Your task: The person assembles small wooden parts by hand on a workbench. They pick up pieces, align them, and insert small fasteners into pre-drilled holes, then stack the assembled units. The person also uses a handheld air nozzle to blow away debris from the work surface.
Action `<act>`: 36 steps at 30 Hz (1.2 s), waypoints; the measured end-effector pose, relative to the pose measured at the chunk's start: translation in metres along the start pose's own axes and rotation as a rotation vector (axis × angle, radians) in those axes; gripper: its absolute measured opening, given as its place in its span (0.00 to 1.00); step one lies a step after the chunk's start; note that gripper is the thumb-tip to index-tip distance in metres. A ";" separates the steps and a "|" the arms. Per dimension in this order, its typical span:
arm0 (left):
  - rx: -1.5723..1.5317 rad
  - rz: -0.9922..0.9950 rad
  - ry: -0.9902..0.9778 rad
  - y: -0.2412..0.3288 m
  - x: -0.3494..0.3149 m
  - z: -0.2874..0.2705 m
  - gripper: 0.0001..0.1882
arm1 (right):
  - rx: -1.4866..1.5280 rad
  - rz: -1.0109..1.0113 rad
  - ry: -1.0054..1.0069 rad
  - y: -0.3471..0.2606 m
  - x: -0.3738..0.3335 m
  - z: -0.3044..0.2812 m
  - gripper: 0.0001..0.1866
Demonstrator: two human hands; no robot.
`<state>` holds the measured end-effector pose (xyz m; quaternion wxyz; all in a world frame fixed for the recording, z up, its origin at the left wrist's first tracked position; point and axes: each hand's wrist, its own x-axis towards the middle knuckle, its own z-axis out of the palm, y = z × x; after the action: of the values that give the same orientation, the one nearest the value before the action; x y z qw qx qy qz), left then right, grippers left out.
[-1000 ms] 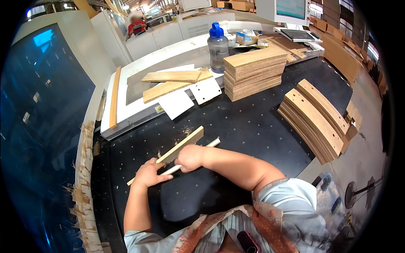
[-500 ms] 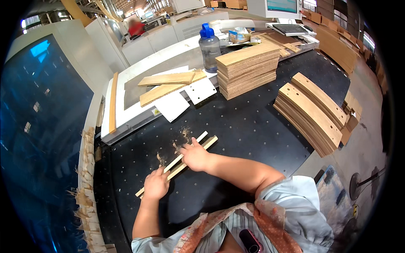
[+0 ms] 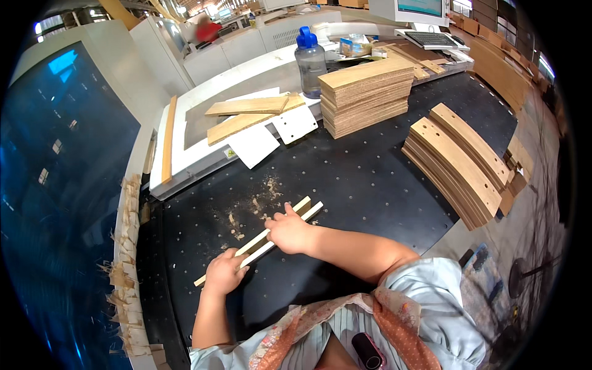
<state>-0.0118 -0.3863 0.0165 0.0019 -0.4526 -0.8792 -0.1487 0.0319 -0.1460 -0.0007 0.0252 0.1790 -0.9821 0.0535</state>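
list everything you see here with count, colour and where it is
thin pale wooden strips: two, side by side, on the black perforated table under both hands
wood shavings: scattered, tan, just beyond the strips
flat plywood board stack: one, tan, far centre
curved plywood piece stack: one, tan, right
blue-capped clear bottle: one, behind the flat stack
white cards: two, table's far edge
loose boards: several, tan, on the white machine
left hand: on the strips' near end
right hand: pressing on the strips' middle

Left hand (image 3: 223, 273) and right hand (image 3: 288, 233) both press on two thin wooden strips (image 3: 280, 231) lying side by side on the black perforated surface (image 3: 370, 179). Sawdust (image 3: 259, 200) just beyond; stacked wood boards (image 3: 365, 95) and curved wood pieces (image 3: 459, 163) farther off.
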 end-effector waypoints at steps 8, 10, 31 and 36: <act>0.104 -0.113 -0.203 0.002 -0.002 -0.005 0.17 | 0.051 -0.061 0.128 -0.001 -0.006 0.006 0.10; 0.095 -0.018 -0.059 0.010 0.004 0.002 0.14 | 0.063 -0.044 0.107 -0.003 -0.004 0.007 0.11; -1.125 -0.052 0.954 -0.006 0.037 0.008 0.18 | 0.539 0.176 0.952 0.031 -0.076 0.013 0.13; -1.117 0.012 1.029 0.009 0.035 0.005 0.13 | 0.562 0.168 0.930 0.030 -0.077 0.013 0.11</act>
<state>-0.0253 -0.3521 0.0187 0.1832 -0.2644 -0.5589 -0.7643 0.0927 -0.0931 -0.0220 0.4036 0.0571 -0.8263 0.3888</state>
